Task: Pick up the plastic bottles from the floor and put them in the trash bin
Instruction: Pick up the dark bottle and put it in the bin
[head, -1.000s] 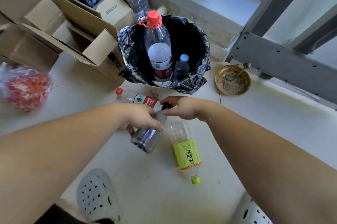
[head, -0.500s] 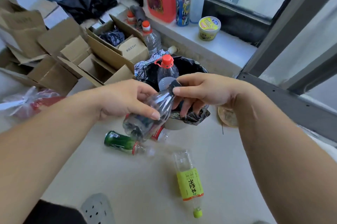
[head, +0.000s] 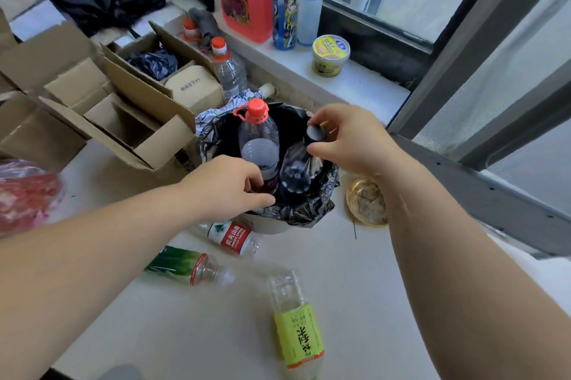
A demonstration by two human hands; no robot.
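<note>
A trash bin lined with a black bag stands on the floor by the sill. Inside it is a large clear bottle with a red cap. My right hand grips a clear bottle with a black cap by its neck, and its body hangs down inside the bin's mouth. My left hand hovers at the bin's front rim, fingers loosely curled, holding nothing. Three bottles lie on the floor in front: a red-labelled one, a green-labelled one and a yellow-green-labelled one.
Open cardboard boxes crowd the bin's left side, with another red-capped bottle behind. A golden dish lies right of the bin. A red plastic bag is at far left. The window sill carries jugs and a tub.
Both hands lifted the black-capped bottle off the floor and carried it over the bin. My left hand has let go of its body; my right hand now holds it alone.
</note>
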